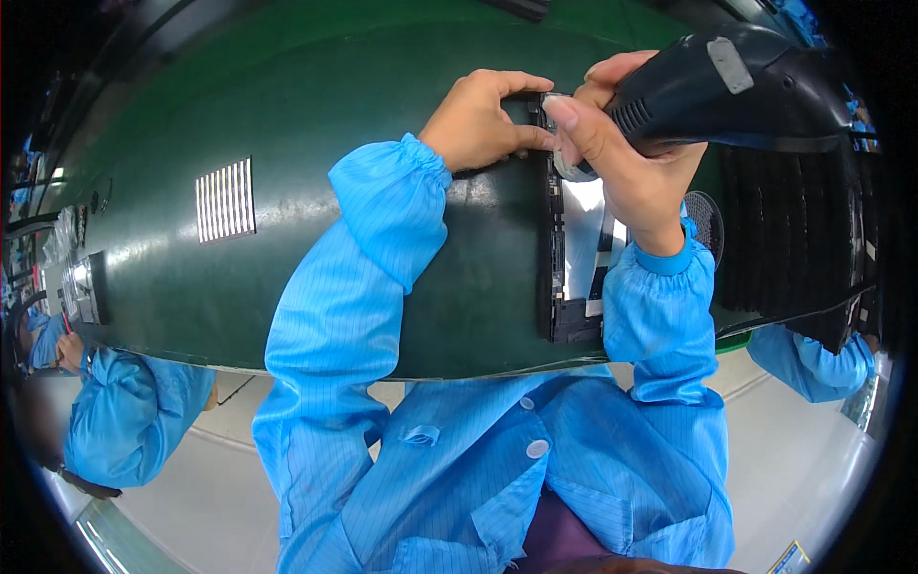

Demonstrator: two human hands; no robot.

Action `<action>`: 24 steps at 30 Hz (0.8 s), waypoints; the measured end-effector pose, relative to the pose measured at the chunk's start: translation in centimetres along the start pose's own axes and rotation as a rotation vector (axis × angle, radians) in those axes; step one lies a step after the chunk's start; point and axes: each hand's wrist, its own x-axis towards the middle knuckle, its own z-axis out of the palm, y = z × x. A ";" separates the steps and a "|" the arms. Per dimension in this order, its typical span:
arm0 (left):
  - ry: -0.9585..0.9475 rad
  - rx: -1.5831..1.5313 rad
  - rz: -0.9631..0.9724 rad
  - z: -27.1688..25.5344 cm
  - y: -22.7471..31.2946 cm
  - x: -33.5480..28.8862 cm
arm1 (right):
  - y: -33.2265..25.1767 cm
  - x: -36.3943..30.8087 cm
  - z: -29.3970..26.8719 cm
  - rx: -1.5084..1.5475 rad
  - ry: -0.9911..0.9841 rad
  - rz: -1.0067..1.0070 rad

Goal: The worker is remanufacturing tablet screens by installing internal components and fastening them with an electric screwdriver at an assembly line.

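a pale, scuffed sticker [731, 65] sits on the black tool [736, 96] at upper right; whatever may be printed on it cannot be made out. a yellow and blue item [789, 558] at the lower right rim is cut off, its marks too small to read.

the black frame [557, 258], with a glossy pale sheet [581, 239] inside, lies on the green desk [335, 96] in front of the person, right of centre. the right sleeve [660, 297] covers part of its right side, and both hands hide its far end.

the left hand [492, 122] is at the frame's far left corner, thumb and forefinger parted; how firmly its grip holds the edge cannot be told. the right hand [626, 153] is over the frame's far end, thumb stretched out and fingers curled, partly behind the tool; whether its grip holds the tool cannot be told. a small whitish piece under it is mostly covered.

a striped panel [226, 199] lies well to the left. a dark stack [789, 230] at right blurs into shadow. a co-worker [143, 411] at left is cut by the dark rim.
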 end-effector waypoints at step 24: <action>-0.244 0.804 0.685 9.1 7.6 -13.3 | -4.3 -4.3 -8.4 0.084 0.342 0.028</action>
